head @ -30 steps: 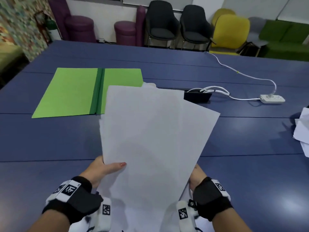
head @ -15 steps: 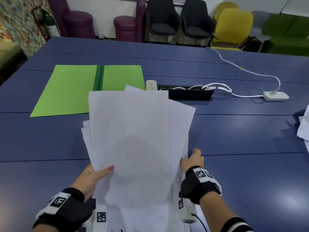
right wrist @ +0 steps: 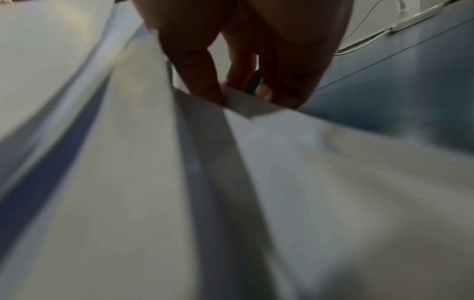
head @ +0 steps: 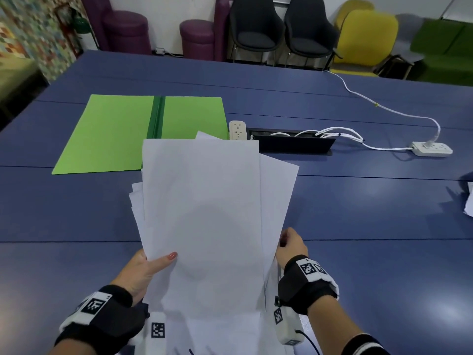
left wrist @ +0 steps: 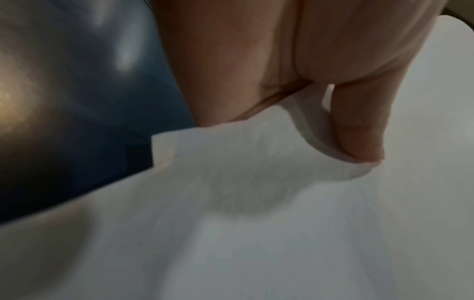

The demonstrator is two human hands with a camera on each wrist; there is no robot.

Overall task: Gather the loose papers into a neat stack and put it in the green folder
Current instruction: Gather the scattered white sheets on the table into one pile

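Several white papers [head: 204, 213] are held up, fanned unevenly, above the near part of the blue table [head: 76, 213]. My left hand [head: 146, 267] grips their left edge, thumb on the front sheet; the left wrist view shows the thumb pressing a curled paper edge [left wrist: 320, 142]. My right hand [head: 291, 245] pinches the right edge of the rear sheets [right wrist: 243, 105], fingers curled round it. The green folder [head: 115, 134] lies open and flat at the back left; the papers' top edge hides its near right corner.
A white power strip [head: 238, 129] and a black cable box [head: 294, 144] with white cords sit behind the papers. Another power strip [head: 432, 149] lies at the right. More white paper [head: 469, 203] shows at the right edge. Chairs stand beyond the table.
The fanned sheets have been drawn closer together and more upright. My right hand moved up from the bottom corner to the right edge of the papers.
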